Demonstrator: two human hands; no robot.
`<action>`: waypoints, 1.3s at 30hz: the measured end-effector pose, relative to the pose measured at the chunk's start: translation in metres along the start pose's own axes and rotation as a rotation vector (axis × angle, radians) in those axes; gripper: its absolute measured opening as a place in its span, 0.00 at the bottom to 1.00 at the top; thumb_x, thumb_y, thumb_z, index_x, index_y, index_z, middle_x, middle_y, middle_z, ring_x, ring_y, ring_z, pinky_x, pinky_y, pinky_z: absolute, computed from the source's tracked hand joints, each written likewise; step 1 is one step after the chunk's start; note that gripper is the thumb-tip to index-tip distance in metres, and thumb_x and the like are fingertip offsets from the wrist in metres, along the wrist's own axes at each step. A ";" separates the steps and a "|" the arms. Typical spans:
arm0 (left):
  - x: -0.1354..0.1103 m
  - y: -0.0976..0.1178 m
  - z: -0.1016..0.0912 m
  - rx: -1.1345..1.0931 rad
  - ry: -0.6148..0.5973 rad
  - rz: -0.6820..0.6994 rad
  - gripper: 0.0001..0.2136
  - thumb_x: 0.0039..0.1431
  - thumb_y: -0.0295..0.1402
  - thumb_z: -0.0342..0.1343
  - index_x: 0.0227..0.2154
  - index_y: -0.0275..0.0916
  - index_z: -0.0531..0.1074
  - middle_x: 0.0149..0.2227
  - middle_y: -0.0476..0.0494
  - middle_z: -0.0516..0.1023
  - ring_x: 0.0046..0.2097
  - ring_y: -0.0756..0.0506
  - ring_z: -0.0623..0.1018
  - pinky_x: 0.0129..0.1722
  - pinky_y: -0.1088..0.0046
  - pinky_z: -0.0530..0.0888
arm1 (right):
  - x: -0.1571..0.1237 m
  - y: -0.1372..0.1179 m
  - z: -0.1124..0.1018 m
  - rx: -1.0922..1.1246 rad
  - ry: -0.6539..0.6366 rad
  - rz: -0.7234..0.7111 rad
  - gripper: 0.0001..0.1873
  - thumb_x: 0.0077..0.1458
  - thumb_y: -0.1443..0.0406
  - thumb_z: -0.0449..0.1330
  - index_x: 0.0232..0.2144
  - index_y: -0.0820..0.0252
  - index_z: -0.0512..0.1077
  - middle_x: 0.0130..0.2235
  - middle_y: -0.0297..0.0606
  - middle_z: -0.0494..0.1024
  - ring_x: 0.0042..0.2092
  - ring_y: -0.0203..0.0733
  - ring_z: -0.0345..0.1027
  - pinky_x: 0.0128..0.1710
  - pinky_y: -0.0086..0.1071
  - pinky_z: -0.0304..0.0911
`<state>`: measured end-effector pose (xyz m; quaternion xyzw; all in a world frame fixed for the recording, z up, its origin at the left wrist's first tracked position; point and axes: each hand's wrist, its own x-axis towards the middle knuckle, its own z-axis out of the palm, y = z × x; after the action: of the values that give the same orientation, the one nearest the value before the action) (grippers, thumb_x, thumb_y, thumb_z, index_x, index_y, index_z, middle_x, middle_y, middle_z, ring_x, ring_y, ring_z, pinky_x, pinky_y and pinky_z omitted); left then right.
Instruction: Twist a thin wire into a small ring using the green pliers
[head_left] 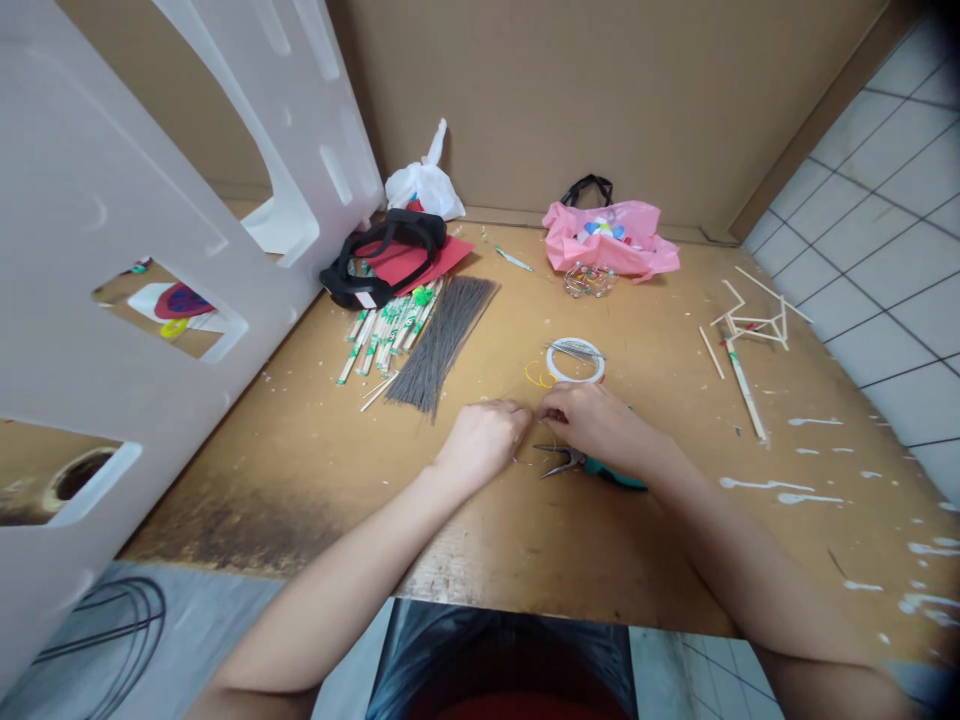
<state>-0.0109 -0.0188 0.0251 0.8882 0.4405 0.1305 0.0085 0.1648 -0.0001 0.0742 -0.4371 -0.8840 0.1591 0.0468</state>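
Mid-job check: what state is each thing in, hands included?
Left hand: fingers bent, grip unclear
Right hand: fingers bent, grip unclear
Pliers: jaws open, lying down
White ring: lying flat, wires inside
Grey wire bundle: loose, spread out
Green-printed sticks: piled loosely
Pink bag: open
White bag: top gathered upward

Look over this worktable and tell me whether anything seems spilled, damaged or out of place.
Two things stand out on the tabletop: white streaks across its right side, which look like dried drips of paint or glue, and a dark, patchy stain along its near left edge, where the surface seems worn.
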 end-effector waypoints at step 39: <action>0.011 0.000 -0.016 -1.623 0.056 -0.475 0.11 0.48 0.37 0.60 0.28 0.33 0.69 0.22 0.51 0.71 0.18 0.58 0.64 0.16 0.82 0.63 | 0.004 0.007 -0.012 1.101 -0.096 0.305 0.13 0.41 0.60 0.64 0.26 0.61 0.68 0.21 0.29 0.73 0.23 0.31 0.67 0.24 0.27 0.63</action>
<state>-0.0085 -0.0112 0.0432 0.4872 0.3852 0.4229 0.6599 0.1706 0.0099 0.0829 -0.4634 -0.5988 0.6206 0.2038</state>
